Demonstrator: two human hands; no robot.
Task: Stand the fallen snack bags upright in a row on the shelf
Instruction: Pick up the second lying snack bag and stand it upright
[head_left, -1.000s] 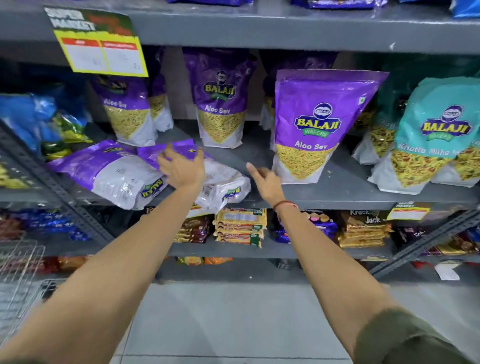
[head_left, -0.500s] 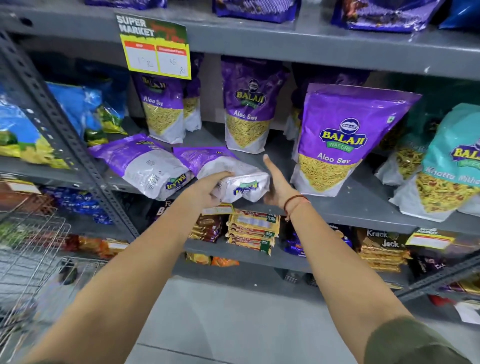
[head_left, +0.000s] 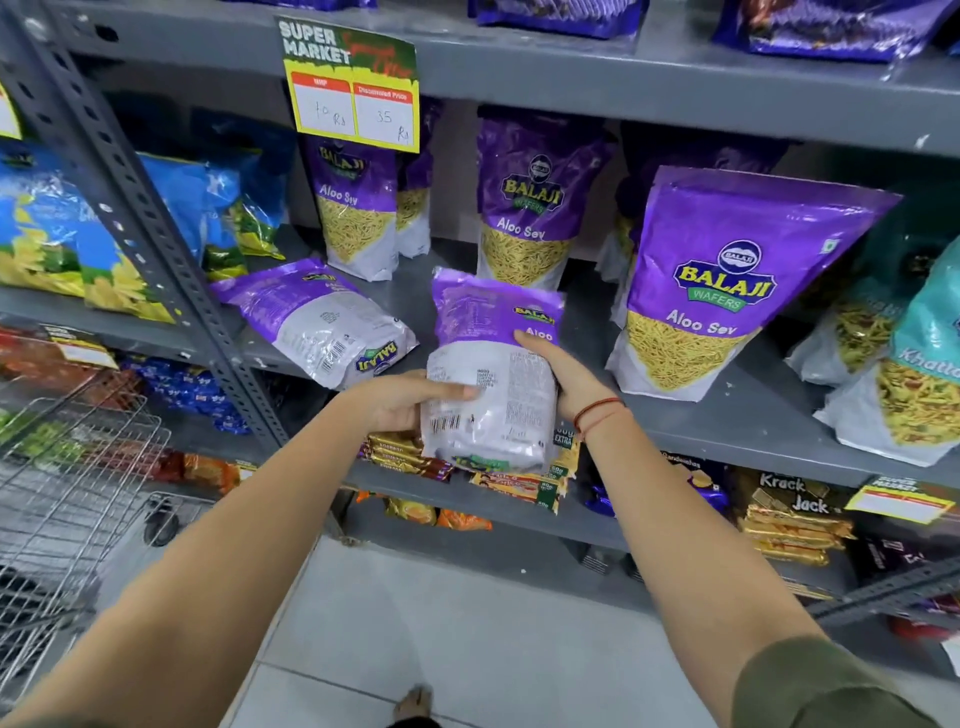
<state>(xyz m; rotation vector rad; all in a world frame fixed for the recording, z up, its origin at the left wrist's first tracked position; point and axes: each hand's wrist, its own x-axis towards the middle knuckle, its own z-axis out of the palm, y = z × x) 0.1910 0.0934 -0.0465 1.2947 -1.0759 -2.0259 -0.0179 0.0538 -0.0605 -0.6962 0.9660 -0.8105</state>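
1. Purple-and-white plastic Aloo Sev snack bag: back panel facing the camera, raised nearly upright at the front edge of the grey metal shelf; left hand and right hand clasp its sides.
2. Second purple snack bag: lying flat to the left.
3. Upright purple Aloo Sev bag: yellow sev visible through its window.
4. Wire basket: cut off at left, contents unclear.

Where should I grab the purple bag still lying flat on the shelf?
Grip the fallen purple Aloo Sev bag by its two long sides near the white bottom end, coming from the front: that end faces the shelf edge.
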